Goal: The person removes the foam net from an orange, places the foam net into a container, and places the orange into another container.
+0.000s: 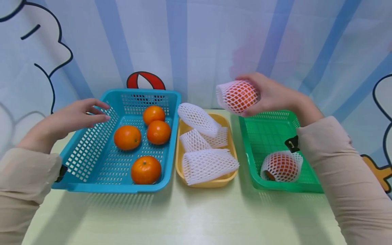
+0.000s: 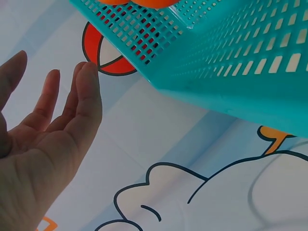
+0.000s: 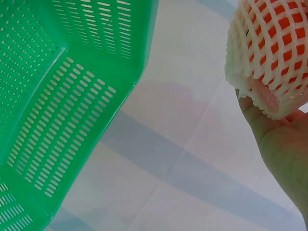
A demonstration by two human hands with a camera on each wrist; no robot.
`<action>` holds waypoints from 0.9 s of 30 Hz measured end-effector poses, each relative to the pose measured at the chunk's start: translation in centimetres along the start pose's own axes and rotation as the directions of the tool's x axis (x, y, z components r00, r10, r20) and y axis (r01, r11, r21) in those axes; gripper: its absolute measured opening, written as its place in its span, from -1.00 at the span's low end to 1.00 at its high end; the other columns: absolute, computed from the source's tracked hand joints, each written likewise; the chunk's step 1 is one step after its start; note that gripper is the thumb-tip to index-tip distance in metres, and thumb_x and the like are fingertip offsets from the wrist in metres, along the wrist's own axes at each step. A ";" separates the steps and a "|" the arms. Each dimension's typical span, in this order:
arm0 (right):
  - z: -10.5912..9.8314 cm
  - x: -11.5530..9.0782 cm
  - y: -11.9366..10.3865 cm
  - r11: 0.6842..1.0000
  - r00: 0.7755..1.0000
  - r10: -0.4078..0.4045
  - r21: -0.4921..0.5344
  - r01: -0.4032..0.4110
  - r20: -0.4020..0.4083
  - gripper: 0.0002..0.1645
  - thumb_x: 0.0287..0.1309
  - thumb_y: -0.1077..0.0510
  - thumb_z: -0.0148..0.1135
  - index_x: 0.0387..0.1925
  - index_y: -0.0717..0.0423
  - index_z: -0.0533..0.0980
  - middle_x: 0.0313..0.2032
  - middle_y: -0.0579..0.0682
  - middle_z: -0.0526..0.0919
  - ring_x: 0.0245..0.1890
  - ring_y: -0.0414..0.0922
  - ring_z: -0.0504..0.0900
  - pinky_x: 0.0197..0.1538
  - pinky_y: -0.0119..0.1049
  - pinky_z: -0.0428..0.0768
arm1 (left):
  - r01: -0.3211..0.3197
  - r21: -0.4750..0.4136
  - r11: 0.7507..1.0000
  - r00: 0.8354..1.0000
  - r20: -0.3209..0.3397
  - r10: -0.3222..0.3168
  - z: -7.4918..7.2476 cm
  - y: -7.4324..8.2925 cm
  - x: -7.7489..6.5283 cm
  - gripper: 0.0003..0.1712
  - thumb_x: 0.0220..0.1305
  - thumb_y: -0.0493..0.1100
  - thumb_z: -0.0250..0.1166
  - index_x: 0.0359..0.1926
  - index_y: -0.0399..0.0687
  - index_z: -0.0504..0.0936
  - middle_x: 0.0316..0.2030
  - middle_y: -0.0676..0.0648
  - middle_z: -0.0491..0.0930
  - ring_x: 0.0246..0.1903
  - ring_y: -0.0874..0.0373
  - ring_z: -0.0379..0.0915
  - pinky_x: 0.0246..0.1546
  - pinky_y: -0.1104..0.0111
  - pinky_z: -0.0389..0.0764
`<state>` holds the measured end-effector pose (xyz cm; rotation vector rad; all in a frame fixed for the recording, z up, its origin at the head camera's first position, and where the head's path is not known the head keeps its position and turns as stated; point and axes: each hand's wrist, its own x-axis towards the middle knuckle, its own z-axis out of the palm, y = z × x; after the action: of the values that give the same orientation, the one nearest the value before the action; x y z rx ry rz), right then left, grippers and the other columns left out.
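Note:
In the head view my right hand grips an orange in a white foam net sleeve, held up above the back left corner of the green basket. The right wrist view shows the same netted orange with the palm beneath it. My left hand hovers over the left rim of the blue basket, fingers loosely bent and holding nothing. Several bare oranges lie inside that basket. Another netted orange rests in the green basket's front part.
Between the two baskets stands a yellow tray with several white foam net sleeves, one leaning over its back left rim. All three containers sit on a pale table. A striped cartoon curtain hangs right behind them.

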<state>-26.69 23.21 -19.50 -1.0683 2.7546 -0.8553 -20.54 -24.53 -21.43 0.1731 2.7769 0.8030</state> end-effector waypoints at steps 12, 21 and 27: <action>0.2 0.7 -0.4 1.000 1.000 -0.016 -0.012 0.016 0.010 0.05 -0.19 0.17 0.47 0.33 0.13 0.11 0.13 0.06 0.28 0.06 -0.03 0.29 -0.02 -0.07 0.45 | -0.022 -0.045 0.999 1.000 0.018 0.023 0.4 1.5 0.9 -0.30 0.33 0.13 0.07 0.31 -0.20 0.15 0.21 -0.39 0.19 0.09 -0.31 0.23 0.01 -0.13 0.40; 0.4 1.2 -1.2 1.000 0.999 -0.030 -0.003 0.030 0.018 0.04 -0.18 0.16 0.46 0.33 0.14 0.12 0.13 0.08 0.30 0.07 -0.01 0.29 0.02 -0.03 0.43 | -0.039 -0.089 0.995 0.999 0.020 0.041 0.9 3.3 1.3 -0.34 0.33 0.13 0.08 0.29 -0.14 0.18 0.22 -0.34 0.21 0.06 -0.25 0.29 0.01 -0.09 0.42; 0.7 1.8 -1.6 0.998 0.998 -0.064 -0.007 0.064 0.029 0.03 -0.20 0.16 0.47 0.31 0.16 0.13 0.12 0.09 0.31 0.07 -0.01 0.29 0.01 -0.05 0.43 | -0.045 -0.111 0.993 0.998 0.033 0.048 1.3 4.6 1.8 -0.35 0.32 0.12 0.09 0.29 -0.12 0.19 0.24 -0.32 0.19 0.06 -0.25 0.30 0.02 -0.08 0.42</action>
<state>-26.87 20.76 -18.98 -1.1663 2.7169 -0.8303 -21.67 -19.66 -20.38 0.2303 2.6957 0.9526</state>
